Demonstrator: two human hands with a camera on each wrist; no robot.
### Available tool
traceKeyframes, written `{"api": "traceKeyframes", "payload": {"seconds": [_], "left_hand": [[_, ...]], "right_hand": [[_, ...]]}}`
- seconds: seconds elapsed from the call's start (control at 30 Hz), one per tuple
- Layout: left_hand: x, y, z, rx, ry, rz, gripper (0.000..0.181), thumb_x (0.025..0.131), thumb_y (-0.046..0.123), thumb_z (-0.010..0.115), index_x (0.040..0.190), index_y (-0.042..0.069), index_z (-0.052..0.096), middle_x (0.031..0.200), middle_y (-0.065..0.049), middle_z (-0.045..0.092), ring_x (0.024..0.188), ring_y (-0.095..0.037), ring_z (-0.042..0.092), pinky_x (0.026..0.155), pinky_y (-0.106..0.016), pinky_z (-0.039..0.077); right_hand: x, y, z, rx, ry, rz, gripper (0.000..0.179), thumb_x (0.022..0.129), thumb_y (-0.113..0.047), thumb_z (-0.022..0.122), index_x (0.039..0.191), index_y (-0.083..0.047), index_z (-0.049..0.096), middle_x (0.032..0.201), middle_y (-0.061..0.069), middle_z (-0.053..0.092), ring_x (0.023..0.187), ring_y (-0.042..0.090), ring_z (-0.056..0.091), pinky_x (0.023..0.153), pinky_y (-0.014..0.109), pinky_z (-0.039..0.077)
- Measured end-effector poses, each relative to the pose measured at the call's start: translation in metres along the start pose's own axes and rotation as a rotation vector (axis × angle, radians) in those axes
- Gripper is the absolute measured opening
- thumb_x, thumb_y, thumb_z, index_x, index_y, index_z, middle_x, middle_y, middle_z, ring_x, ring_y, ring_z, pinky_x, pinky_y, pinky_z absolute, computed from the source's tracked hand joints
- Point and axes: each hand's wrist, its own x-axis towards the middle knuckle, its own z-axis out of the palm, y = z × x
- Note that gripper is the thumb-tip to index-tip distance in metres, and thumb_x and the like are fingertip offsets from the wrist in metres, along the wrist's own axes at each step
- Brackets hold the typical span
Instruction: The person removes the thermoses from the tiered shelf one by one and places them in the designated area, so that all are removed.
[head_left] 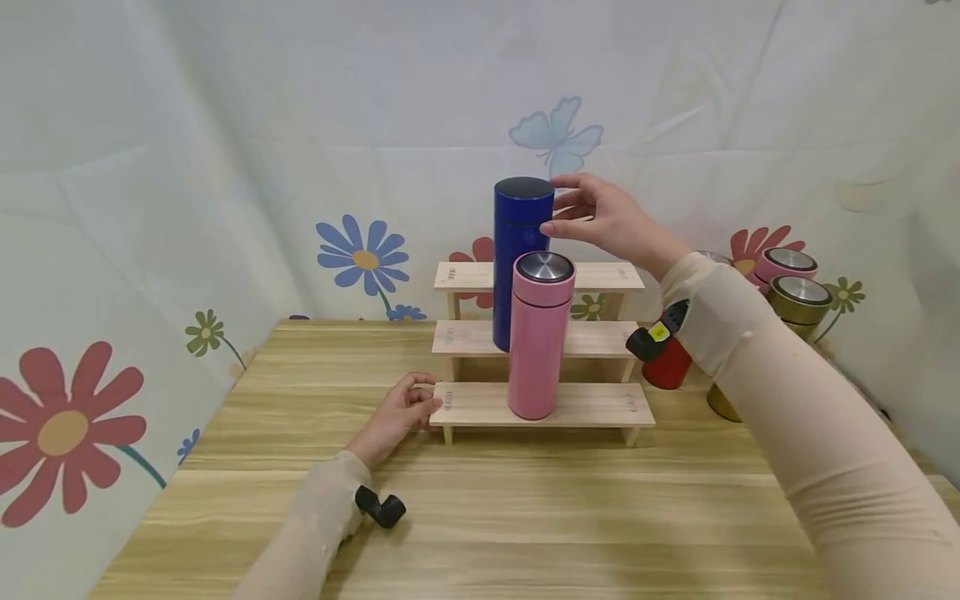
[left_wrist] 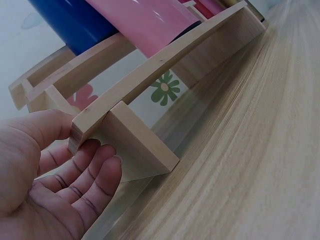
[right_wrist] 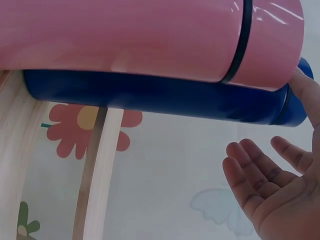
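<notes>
A three-step wooden stand carries two thermos bottles. The blue thermos bottle stands upright on the middle step, partly hidden by the pink thermos bottle upright on the lowest step. My left hand pinches the left end of the lowest step, its fingers curled under the plank in the left wrist view. Beside the lid of the blue bottle is my right hand, fingers extended and spread. In the right wrist view, several of its fingers are apart from the bottle.
Right of the stand, partly behind my right forearm, are more bottles: a red one, a gold one and a pink one. A flower-printed cloth hangs behind the wooden table.
</notes>
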Motion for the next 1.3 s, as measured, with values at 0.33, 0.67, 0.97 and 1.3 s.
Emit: {"api": "traceKeyframes", "payload": {"seconds": [0.33, 0.67, 0.97, 1.3], "left_hand": [[-0.001, 0.001, 0.002, 0.002, 0.002, 0.010, 0.040, 0.096, 0.011, 0.057, 0.131, 0.000, 0.041, 0.087, 0.001, 0.056, 0.065, -0.008, 0.050, 0.063, -0.024, 0.050], [-0.002, 0.002, 0.003, 0.008, -0.001, 0.025, 0.041, 0.096, 0.011, 0.057, 0.131, -0.002, 0.042, 0.087, 0.002, 0.055, 0.065, -0.008, 0.050, 0.063, -0.024, 0.051], [-0.002, 0.002, 0.002, 0.000, -0.006, 0.034, 0.041, 0.096, 0.011, 0.057, 0.131, -0.002, 0.041, 0.087, 0.002, 0.056, 0.065, -0.008, 0.050, 0.063, -0.024, 0.051], [0.001, 0.001, 0.004, 0.004, -0.003, 0.028, 0.042, 0.096, 0.012, 0.058, 0.131, -0.002, 0.041, 0.087, 0.002, 0.055, 0.065, -0.007, 0.049, 0.064, -0.024, 0.052]], "right_hand": [[0.005, 0.002, 0.013, 0.053, -0.018, 0.007, 0.069, 0.088, -0.023, 0.070, 0.145, -0.009, 0.035, 0.131, 0.017, 0.055, 0.118, 0.028, 0.054, 0.106, 0.046, 0.042], [0.005, 0.003, 0.019, 0.120, -0.007, -0.011, 0.064, 0.089, -0.019, 0.067, 0.143, -0.006, 0.036, 0.129, 0.020, 0.057, 0.119, 0.029, 0.055, 0.107, 0.046, 0.040], [0.006, 0.003, 0.024, 0.170, 0.019, 0.000, 0.065, 0.089, -0.018, 0.068, 0.143, -0.005, 0.034, 0.131, 0.021, 0.056, 0.121, 0.030, 0.055, 0.107, 0.045, 0.042], [0.005, 0.005, 0.023, 0.151, 0.051, 0.012, 0.065, 0.088, -0.019, 0.069, 0.142, -0.004, 0.036, 0.131, 0.021, 0.056, 0.121, 0.031, 0.055, 0.107, 0.045, 0.042]]}}
